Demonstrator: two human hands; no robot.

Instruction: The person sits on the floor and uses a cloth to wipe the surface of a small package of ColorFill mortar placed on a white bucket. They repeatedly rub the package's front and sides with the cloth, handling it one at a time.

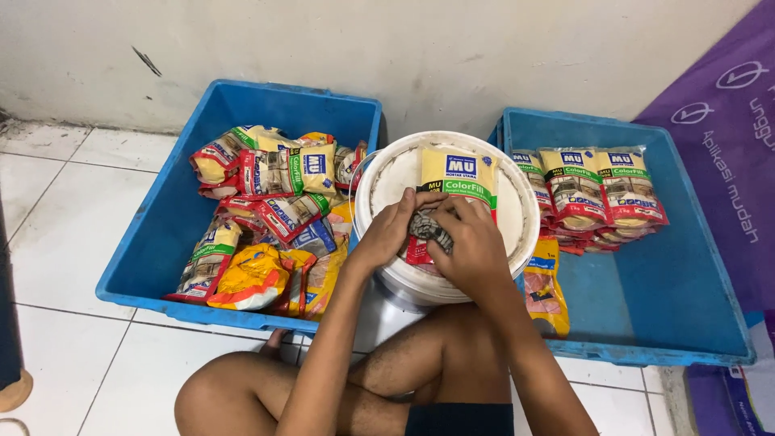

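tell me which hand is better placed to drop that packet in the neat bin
Right, probably. The right hand and left hand both grip the packet over the white bucket, but the bin with the tidy row lies on the right side, so no cross-body reach.

Seated cross-legged on the floor, bare knees low in the near middle. Both forearms reaching away from the body, converging toward the centre. Left hand on the left, fingers curled inward, thumb side up. Right hand on the right, back facing up, fingers bent and pinched. Fingertips of the two hands meeting, touching, wrists slightly bent.
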